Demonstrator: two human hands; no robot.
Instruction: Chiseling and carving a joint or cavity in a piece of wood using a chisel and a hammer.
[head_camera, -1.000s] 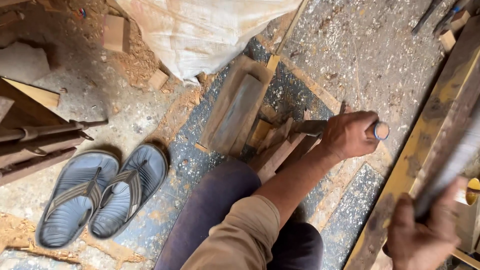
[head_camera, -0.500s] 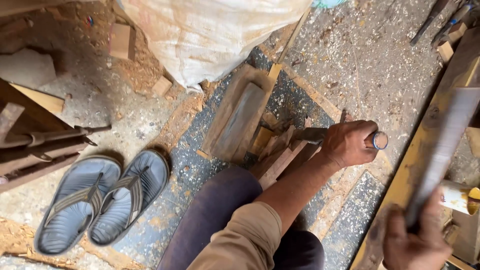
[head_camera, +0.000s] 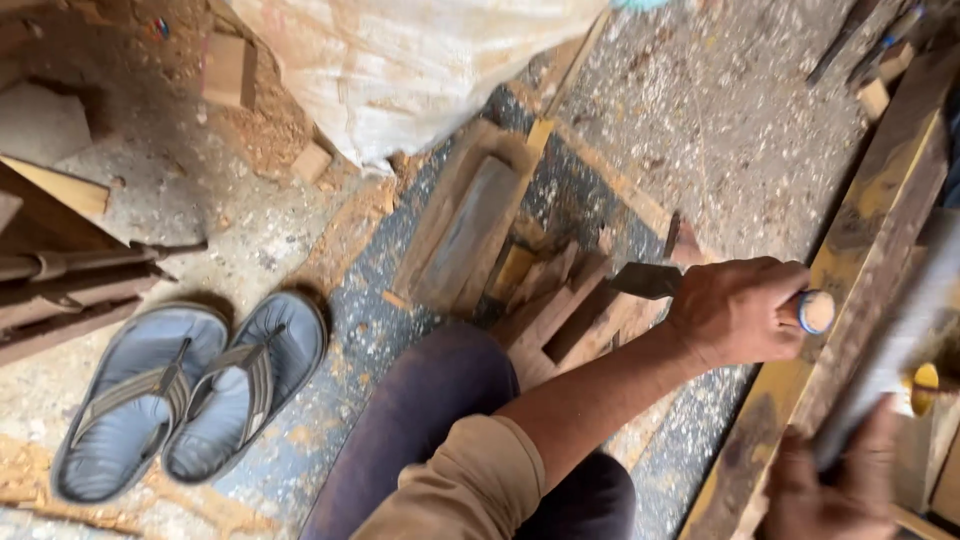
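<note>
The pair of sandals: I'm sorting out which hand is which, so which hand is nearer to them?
Left. The left hand, gripping a chisel, is well right of the sandals; the right hand, holding a long bar, is farther, at the bottom right edge.

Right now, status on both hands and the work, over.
Left hand grips chisel, blade on wood block. Right hand holds a blurred flat tool, raised. Wood scraps beside block; sandals well apart.
</note>
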